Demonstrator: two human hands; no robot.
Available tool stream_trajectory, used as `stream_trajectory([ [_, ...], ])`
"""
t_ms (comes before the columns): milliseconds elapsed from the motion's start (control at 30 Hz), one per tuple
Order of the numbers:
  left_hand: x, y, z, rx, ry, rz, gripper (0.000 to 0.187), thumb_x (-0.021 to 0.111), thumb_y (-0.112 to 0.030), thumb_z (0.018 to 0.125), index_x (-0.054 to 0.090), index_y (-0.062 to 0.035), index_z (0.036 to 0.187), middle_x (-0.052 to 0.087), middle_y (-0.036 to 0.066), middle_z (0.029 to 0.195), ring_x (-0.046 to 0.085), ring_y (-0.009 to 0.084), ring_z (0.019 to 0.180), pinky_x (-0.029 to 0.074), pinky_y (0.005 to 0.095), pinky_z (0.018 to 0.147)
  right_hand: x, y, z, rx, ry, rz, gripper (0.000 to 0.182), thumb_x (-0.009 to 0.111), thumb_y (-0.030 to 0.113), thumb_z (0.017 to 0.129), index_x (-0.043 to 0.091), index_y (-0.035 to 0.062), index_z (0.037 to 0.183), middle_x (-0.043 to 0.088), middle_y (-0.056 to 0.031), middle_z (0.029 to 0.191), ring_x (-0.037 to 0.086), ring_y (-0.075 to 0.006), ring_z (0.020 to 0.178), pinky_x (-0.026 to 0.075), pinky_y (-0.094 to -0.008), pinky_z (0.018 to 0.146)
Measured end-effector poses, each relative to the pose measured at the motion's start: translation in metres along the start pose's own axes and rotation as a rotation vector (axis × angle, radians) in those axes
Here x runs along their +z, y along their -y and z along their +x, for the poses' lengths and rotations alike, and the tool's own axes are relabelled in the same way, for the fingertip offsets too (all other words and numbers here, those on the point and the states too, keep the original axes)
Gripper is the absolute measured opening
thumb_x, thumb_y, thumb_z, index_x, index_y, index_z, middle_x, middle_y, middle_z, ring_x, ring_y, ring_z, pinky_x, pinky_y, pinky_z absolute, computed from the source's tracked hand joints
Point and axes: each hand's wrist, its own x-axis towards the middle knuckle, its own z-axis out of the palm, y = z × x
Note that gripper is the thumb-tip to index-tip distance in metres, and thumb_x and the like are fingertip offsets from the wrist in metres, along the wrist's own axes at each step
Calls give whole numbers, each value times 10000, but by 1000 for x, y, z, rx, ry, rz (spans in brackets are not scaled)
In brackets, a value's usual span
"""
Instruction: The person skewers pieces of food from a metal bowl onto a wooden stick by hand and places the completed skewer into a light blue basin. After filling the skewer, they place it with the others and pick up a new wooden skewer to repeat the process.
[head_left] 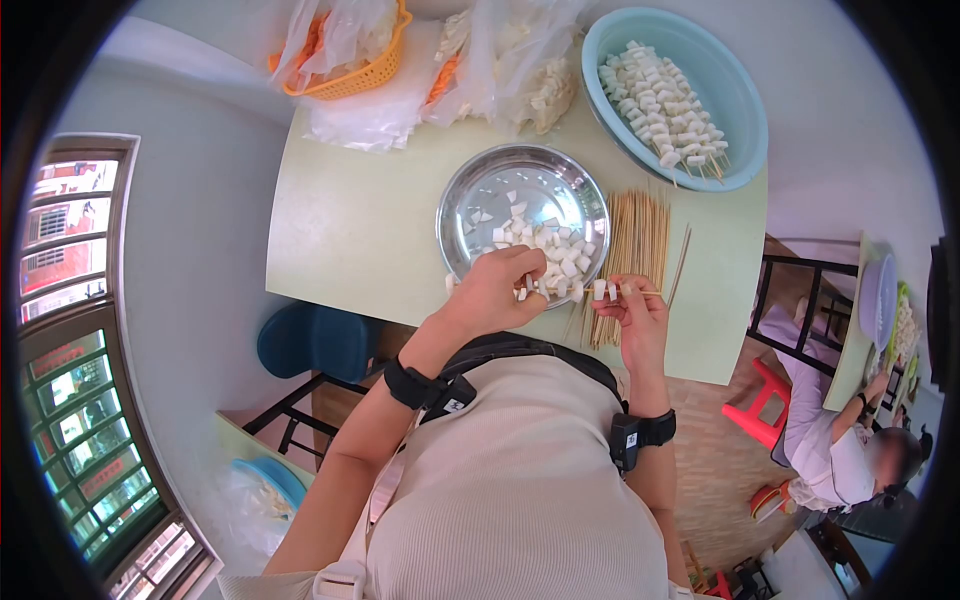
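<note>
My right hand is closed around a thin bamboo skewer held level over the table's near side. A few white chunks are threaded on it, close to the fingertips. Just left of the skewer's end, my left hand pinches a white piece, partly hidden by the fingers. Beneath and beyond the hands sits a round steel bowl holding many loose white chunks. To its right lies a wide row of bare bamboo skewers.
A blue basin of filled skewers stands at the far right of the table. Plastic bags and a yellow basket line the back. A blue chair is at left; another person sits at right near a red stool.
</note>
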Motion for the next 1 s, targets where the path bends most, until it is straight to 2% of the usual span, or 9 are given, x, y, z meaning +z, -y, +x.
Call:
stream_trajectory([
  [100, -11, -6, -1, 11, 52, 70, 221, 606, -91, 618, 499, -32, 802, 517, 116, 710, 536, 275, 645, 446, 331, 604, -4, -2, 2, 10, -32, 19, 192, 493, 161, 880, 560, -14, 923, 604, -96, 801, 624, -188, 663, 504, -239, 584],
  [167, -24, -21, -7, 125, -173, 121, 297, 656, -59, 628, 544, -20, 900, 568, 97, 805, 571, 220, 776, 446, 289, 680, -10, -5, 4, 13, -57, 56, 196, 487, 160, 882, 555, -18, 927, 603, -100, 807, 624, -191, 661, 506, -241, 584],
  [200, -33, -20, -14, 127, -176, 127, 297, 656, -59, 628, 544, -20, 900, 568, 97, 805, 571, 220, 776, 446, 289, 680, -13, -5, 5, 18, -86, 90, 200, 482, 160, 883, 551, -22, 932, 602, -103, 813, 625, -194, 660, 509, -244, 584],
  [267, -57, -13, -29, 15, -208, 214, 390, 679, -63, 669, 553, -37, 1037, 599, 82, 887, 576, 205, 861, 445, 292, 742, -21, -7, 9, 12, -96, 111, 207, 478, 164, 885, 546, -25, 938, 600, -105, 819, 625, -196, 659, 510, -245, 583],
  [300, -59, -8, -33, 16, -205, 218, 390, 679, -63, 669, 553, -37, 1037, 599, 82, 887, 576, 205, 861, 445, 292, 742, -23, -9, 9, 17, -114, 126, 215, 474, 168, 886, 541, -28, 944, 599, -107, 825, 626, -199, 658, 512, -247, 582],
  [367, -55, 5, -45, -191, -111, 52, 396, 640, -32, 738, 532, -40, 1119, 620, 80, 918, 586, 169, 825, 447, 287, 761, -23, -8, 9, 21, -99, 127, 224, 456, 172, 893, 535, -29, 953, 596, -114, 839, 623, -200, 665, 512, -250, 587],
  [567, -37, 14, -51, -373, -106, -525, 311, 567, 8, 806, 544, 6, 1116, 631, 106, 915, 601, 134, 803, 461, 257, 772, -32, -10, 6, 16, -112, 227, 348, 334, 259, 930, 517, -34, 966, 580, -142, 860, 609, -225, 687, 511, -289, 624],
  [700, -30, 17, -49, -337, -150, -594, 277, 556, 7, 814, 555, 32, 1090, 629, 113, 907, 603, 162, 838, 474, 277, 779, -37, -9, 6, 5, -140, 193, 455, 277, 343, 938, 512, -47, 945, 575, -146, 826, 598, -235, 670, 503, -302, 625],
  [1000, -14, 23, -48, -329, -178, -682, 244, 549, 14, 817, 567, 54, 1057, 627, 127, 893, 607, 181, 815, 487, 292, 764, -33, -18, 3, 18, -324, 106, 466, 291, 347, 940, 529, -47, 867, 575, -133, 737, 591, -220, 601, 487, -281, 559],
])
